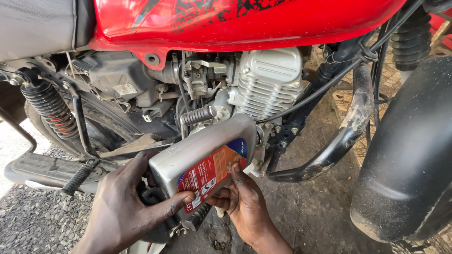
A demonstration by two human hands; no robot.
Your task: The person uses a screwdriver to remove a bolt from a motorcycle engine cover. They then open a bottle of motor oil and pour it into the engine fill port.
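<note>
Left hand (123,203) wrapped around the base of the grey oil bottle (207,157), thumb pressed across its label; right hand (242,200) steadying it from beneath, fingers on the label's edge. Both holding firm. The bottle is tipped up, its neck end tucked against the engine (268,82) low on the case. Above, the red fuel tank (235,21); left, the rear shock spring (49,108); right, the black front mudguard (414,155)
</note>
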